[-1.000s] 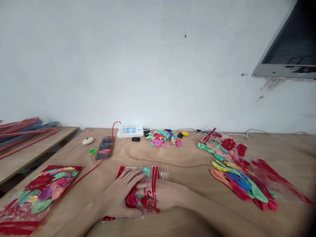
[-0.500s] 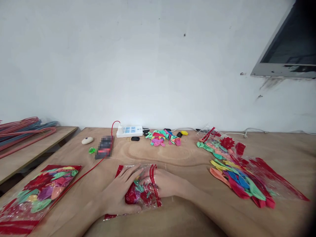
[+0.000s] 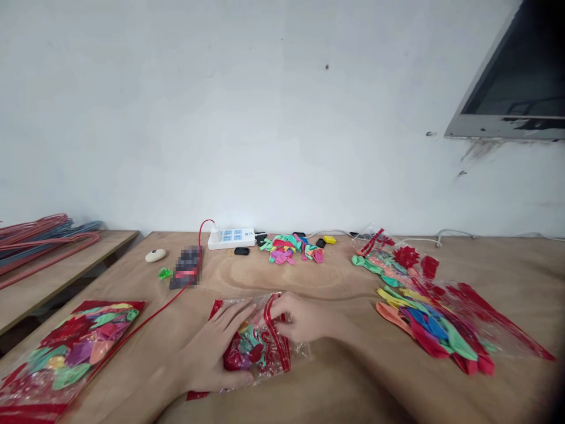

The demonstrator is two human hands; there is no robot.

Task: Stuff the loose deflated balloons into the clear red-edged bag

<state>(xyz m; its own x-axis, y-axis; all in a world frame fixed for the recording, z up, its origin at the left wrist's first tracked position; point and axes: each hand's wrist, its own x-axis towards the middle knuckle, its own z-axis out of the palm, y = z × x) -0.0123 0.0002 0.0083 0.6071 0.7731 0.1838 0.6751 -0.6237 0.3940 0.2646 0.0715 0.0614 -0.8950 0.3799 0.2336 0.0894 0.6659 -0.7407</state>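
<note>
A clear plastic bag (image 3: pixel 253 352) with red trim and colourful balloons (image 3: pixel 248 346) inside lies in front of me. My left hand (image 3: pixel 207 347) lies flat over the bag's left part, thumb and fingers spread. At the bag's right end, my right hand (image 3: pixel 298 318) has curled fingers closed at the red-striped edge (image 3: pixel 282 341) near its upper corner. Some of those fingertips are hidden behind the plastic.
Another filled balloon bag (image 3: pixel 75 347) lies at left, beside a red cable. Loose balloons (image 3: pixel 435 321) and an open bag (image 3: pixel 472 306) spread at right. Further back are a balloon pile (image 3: pixel 286 247), a power strip (image 3: pixel 232 237) and a pixelated object (image 3: pixel 186 268).
My right hand has drawn back from the bag's inside to its upper right edge, its fingers now curled. The bag's right end has shifted slightly. My left hand stays on the bag.
</note>
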